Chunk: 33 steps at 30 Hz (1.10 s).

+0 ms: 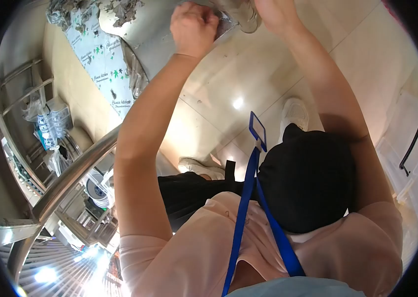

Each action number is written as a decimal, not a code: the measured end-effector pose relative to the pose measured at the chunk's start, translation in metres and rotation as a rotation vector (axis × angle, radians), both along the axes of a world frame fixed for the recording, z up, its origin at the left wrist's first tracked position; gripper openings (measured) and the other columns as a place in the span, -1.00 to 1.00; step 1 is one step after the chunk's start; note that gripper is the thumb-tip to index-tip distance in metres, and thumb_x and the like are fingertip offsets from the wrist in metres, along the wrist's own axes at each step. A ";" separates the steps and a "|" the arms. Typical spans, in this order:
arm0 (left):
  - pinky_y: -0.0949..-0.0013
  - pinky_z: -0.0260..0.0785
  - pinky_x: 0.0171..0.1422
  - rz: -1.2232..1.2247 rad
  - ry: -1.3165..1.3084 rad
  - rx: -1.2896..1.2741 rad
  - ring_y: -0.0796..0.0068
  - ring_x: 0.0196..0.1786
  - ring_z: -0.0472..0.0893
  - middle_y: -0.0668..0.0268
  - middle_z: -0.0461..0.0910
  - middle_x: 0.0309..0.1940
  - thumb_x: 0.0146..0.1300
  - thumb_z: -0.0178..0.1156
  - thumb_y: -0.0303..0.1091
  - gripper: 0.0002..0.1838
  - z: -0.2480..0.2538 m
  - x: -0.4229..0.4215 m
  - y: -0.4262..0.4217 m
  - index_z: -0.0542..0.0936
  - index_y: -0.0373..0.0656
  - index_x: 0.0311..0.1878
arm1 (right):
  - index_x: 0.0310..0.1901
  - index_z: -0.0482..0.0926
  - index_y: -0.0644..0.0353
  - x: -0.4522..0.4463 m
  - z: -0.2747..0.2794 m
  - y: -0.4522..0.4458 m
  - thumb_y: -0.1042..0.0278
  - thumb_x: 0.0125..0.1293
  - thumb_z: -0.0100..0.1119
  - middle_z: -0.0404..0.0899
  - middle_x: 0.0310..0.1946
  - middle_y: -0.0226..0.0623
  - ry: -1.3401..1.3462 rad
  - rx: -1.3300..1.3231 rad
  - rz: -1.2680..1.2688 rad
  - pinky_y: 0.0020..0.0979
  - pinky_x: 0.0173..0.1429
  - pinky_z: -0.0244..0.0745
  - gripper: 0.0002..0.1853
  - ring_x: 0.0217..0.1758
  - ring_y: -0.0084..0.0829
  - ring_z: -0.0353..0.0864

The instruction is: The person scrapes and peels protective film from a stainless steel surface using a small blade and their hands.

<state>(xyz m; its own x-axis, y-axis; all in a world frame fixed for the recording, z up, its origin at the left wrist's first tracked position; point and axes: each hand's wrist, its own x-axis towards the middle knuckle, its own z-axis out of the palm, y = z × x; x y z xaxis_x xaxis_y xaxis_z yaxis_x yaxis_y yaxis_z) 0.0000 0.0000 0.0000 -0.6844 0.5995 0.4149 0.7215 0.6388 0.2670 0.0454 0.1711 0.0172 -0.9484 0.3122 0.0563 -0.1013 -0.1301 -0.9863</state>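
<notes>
My left hand (pixel 194 28) is at the top of the view, its fingers curled closed at the edge of a grey metal surface (pixel 157 37); whatever it grips is hidden. My right hand (pixel 274 15) is cut off by the top edge, so its fingers do not show clearly. Between the hands is a shiny, see-through brownish item (pixel 242 15), too unclear to name. Left of my left hand, ragged grey material (pixel 124 11) lies on a pale surface, beside a light blue printed sheet (pixel 95 54).
Pale floor tiles (pixel 209 109) and two light shoes (pixel 295 115) are below. A metal rail (pixel 78 171) curves along the left, near a rack (pixel 23 106) with wrapped blue-and-white items (pixel 46 131). A clear bin (pixel 407 143) with a black handle stands right. A blue lanyard (pixel 242 213) hangs down.
</notes>
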 end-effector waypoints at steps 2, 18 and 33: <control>0.11 0.34 -0.22 -0.009 0.024 0.038 0.10 -0.35 0.50 0.08 0.50 -0.53 -0.07 0.20 -0.36 -0.85 0.011 -0.002 0.000 0.50 -0.24 -0.52 | -0.47 0.48 0.22 0.000 0.004 -0.004 -0.04 0.38 -0.19 0.32 -0.60 -0.56 -0.023 -0.111 0.023 -0.56 -0.42 0.14 -0.51 -0.51 -0.67 0.21; 0.27 0.37 -0.23 -0.445 0.295 -0.367 0.27 -0.34 0.50 0.27 0.50 -0.49 -0.07 0.19 -0.36 -0.91 0.018 0.000 0.003 0.58 -0.15 -0.48 | -0.52 0.45 0.14 0.000 0.008 -0.005 -0.03 0.39 -0.20 0.27 -0.63 -0.57 -0.024 -0.099 -0.012 -0.57 -0.43 0.12 -0.53 -0.52 -0.66 0.19; 0.28 0.37 -0.19 -0.070 -0.096 -0.024 0.29 -0.33 0.50 0.33 0.50 -0.49 -0.06 0.22 -0.38 -0.94 0.008 0.025 0.013 0.64 -0.11 -0.48 | -0.49 0.48 0.18 0.000 0.004 -0.005 0.03 0.40 -0.19 0.29 -0.62 -0.58 0.017 -0.077 -0.033 -0.57 -0.45 0.12 -0.55 -0.53 -0.67 0.19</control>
<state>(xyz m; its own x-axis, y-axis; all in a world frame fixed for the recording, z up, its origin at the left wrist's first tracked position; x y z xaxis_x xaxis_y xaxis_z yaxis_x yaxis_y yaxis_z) 0.0254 0.0127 0.0083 -0.6763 0.6561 0.3348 0.7365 0.5946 0.3226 0.0455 0.1662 0.0213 -0.9366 0.3474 0.0471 -0.1237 -0.2017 -0.9716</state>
